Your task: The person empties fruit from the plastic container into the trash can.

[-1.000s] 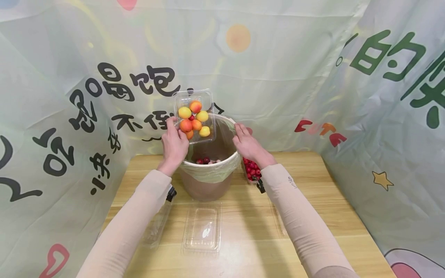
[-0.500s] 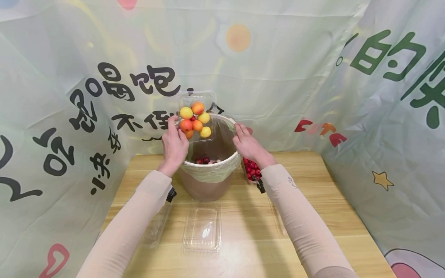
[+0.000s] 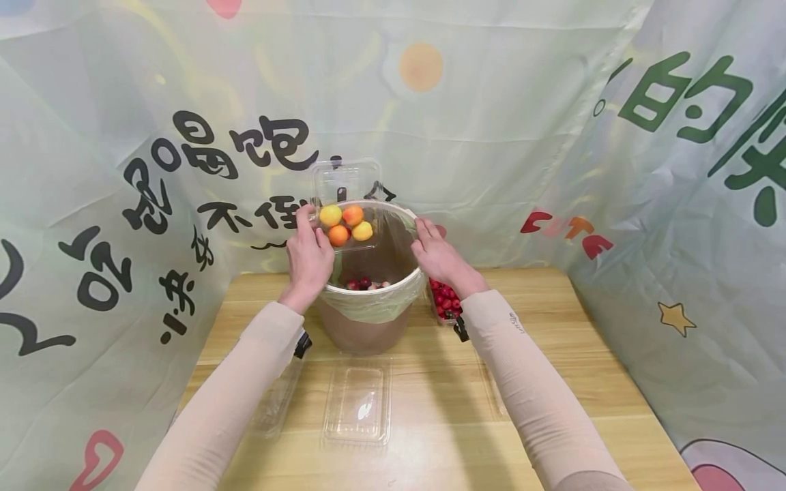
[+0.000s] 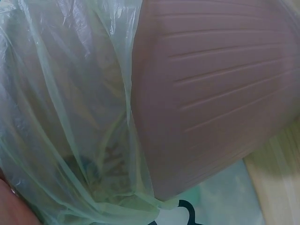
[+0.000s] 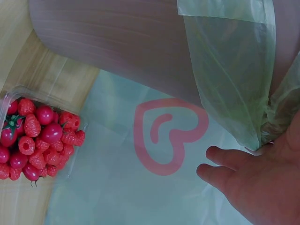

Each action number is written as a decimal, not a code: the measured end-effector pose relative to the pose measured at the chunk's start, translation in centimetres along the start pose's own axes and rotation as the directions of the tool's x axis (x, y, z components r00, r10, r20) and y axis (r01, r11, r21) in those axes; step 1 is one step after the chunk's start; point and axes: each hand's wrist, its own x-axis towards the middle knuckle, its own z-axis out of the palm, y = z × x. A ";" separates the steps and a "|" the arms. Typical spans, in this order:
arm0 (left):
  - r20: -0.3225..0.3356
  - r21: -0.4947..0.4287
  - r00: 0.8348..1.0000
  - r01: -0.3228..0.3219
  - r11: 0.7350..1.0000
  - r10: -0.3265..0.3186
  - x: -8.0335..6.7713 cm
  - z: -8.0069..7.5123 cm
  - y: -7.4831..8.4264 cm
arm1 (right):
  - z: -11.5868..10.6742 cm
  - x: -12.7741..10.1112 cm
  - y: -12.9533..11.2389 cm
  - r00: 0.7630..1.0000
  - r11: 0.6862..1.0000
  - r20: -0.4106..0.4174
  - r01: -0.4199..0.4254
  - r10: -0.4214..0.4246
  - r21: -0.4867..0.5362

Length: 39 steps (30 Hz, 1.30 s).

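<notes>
Head view is showing the left hand (image 3: 309, 256) pinching a clear, thin-walled plastic tray (image 3: 345, 204), tilted over the ribbed brown bucket (image 3: 368, 320) lined with filmy green bag (image 3: 374, 303); round smooth apricots (image 3: 345, 224) are sliding down. Right hand (image 3: 439, 256), fingers relaxed, is resting on the rim.

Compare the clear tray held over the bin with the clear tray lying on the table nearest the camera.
The held tray is tilted steeply over the bin, gripped by the left hand; the table tray lies flat, untouched. The held tray carries four orange and yellow fruits bunched at its low end; the table tray holds nothing. The held tray is in the air; the other rests on the wooden table. Both are clear, rectangular plastic with rounded corners.
</notes>
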 end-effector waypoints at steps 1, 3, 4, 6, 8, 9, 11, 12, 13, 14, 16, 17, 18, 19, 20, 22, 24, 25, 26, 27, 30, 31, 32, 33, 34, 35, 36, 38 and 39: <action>-0.002 -0.002 1.000 -0.004 1.000 0.004 0.0 0.0 0.0 | 0.0 0.0 0.0 1.000 1.000 0.001 -0.001 0.001 -0.002; -0.010 -0.005 1.000 -0.016 1.000 0.016 0.0 0.0 0.0 | 0.0 0.0 0.0 1.000 1.000 0.004 -0.004 0.004 -0.003; -0.016 -0.007 1.000 -0.021 1.000 0.021 0.0 0.0 -0.1 | 0.0 -0.1 -0.1 1.000 1.000 0.004 -0.004 0.004 -0.003; -0.024 -0.009 0.999 -0.026 1.000 0.026 -0.1 0.1 -0.1 | 0.0 -0.1 -0.1 1.000 1.000 0.002 -0.004 0.005 -0.006; -0.030 -0.011 0.999 -0.024 1.000 0.024 -0.1 0.1 -0.1 | 0.0 -0.1 -0.1 1.000 1.000 0.002 -0.006 0.006 -0.006; -0.031 -0.013 0.999 -0.023 1.000 0.023 -0.1 0.1 -0.1 | -0.1 -0.1 -0.1 1.000 1.000 0.000 -0.005 0.005 -0.007; -0.030 -0.014 0.999 -0.019 1.000 0.019 -0.1 0.1 -0.1 | -0.1 -0.1 0.0 1.000 1.000 0.000 -0.006 0.006 -0.009; -0.028 -0.016 0.999 -0.016 1.000 0.016 -0.1 0.1 0.0 | -0.1 -0.1 -0.1 1.000 1.000 0.000 -0.006 0.006 -0.009; -0.026 -0.016 1.000 -0.014 1.000 0.013 -0.1 0.1 0.0 | -0.1 -0.1 0.0 1.000 1.000 0.000 -0.006 0.006 -0.009; -0.024 -0.015 1.000 -0.013 1.000 0.013 -0.1 0.0 0.0 | 0.0 -0.1 0.0 1.000 1.000 -0.002 -0.006 0.006 -0.007; -0.019 -0.015 1.000 -0.013 1.000 0.013 -0.1 0.0 0.1 | 0.0 -0.1 0.0 1.000 1.000 -0.004 -0.007 0.007 -0.003; -0.017 -0.015 1.000 -0.016 1.000 0.016 -0.2 0.0 0.1 | 0.0 0.0 0.0 1.000 1.000 -0.004 -0.007 0.007 -0.003; -0.013 -0.013 1.000 -0.019 1.000 0.019 -0.2 0.0 0.2 | 0.0 0.0 0.0 1.000 1.000 -0.005 -0.007 0.007 -0.003; -0.010 -0.011 1.000 -0.025 1.000 0.025 -0.2 0.0 0.2 | 0.0 -0.1 0.0 1.000 1.000 -0.006 -0.007 0.007 -0.001; -0.005 -0.011 1.000 -0.031 0.999 0.031 -0.3 0.0 0.2 | 0.0 -0.1 0.0 1.000 1.000 -0.005 -0.007 0.007 -0.001; 0.001 -0.009 0.999 -0.045 0.999 0.045 -0.4 0.0 0.2 | 0.0 -0.1 0.0 1.000 1.000 -0.002 -0.006 0.006 -0.002; 0.006 -0.008 0.998 -0.058 0.998 0.058 -0.5 0.0 0.2 | 0.0 -0.2 -0.1 1.000 1.000 -0.001 -0.003 0.003 -0.005; 0.009 -0.009 0.998 -0.064 0.998 0.064 -0.5 0.0 0.2 | 0.0 -0.2 -0.1 1.000 1.000 -0.002 -0.002 0.002 -0.003; 0.012 -0.008 0.998 -0.068 0.998 0.068 -0.5 0.0 0.2 | 0.0 -0.3 -0.1 1.000 1.000 -0.001 -0.002 0.002 -0.002; 0.014 -0.008 0.997 -0.070 0.997 0.071 -0.5 0.0 0.2 | 0.0 -0.3 -0.1 1.000 1.000 -0.001 -0.002 0.002 -0.001; 0.021 -0.007 0.997 -0.070 0.997 0.070 -0.5 0.1 0.2 | 0.0 -0.3 -0.1 1.000 1.000 0.001 -0.007 0.007 0.005; 0.021 -0.006 0.997 -0.071 0.997 0.071 -0.5 0.1 0.2 | 0.0 -0.2 -0.1 1.000 1.000 0.001 -0.009 0.009 0.008; 0.020 -0.004 0.997 -0.072 0.997 0.072 -0.6 0.1 0.1 | 0.0 -0.2 -0.1 1.000 1.000 0.002 -0.011 0.011 0.009; 0.019 -0.004 0.997 -0.075 0.997 0.076 -0.6 0.1 0.2 | 0.0 -0.2 -0.2 1.000 1.000 0.002 -0.012 0.012 0.011; 0.014 -0.001 0.997 -0.081 0.997 0.081 -0.6 0.1 0.1 | 0.0 -0.2 -0.2 1.000 1.000 0.003 -0.011 0.011 0.008; 0.009 0.001 0.996 -0.087 0.996 0.087 -0.6 0.1 0.1 | 0.0 -0.2 -0.2 1.000 1.000 0.003 -0.011 0.011 0.009; 0.005 0.002 0.996 -0.093 0.996 0.093 -0.6 0.1 0.1 | 0.0 -0.1 -0.2 1.000 1.000 0.002 -0.009 0.009 0.009; -0.002 0.001 0.994 -0.105 0.994 0.105 -0.6 0.1 0.1 | 0.0 -0.1 -0.1 1.000 1.000 -0.002 -0.005 0.005 0.009; -0.005 0.000 0.994 -0.110 0.994 0.110 -0.6 0.1 0.1 | 0.0 -0.1 -0.1 1.000 1.000 -0.002 -0.004 0.004 0.009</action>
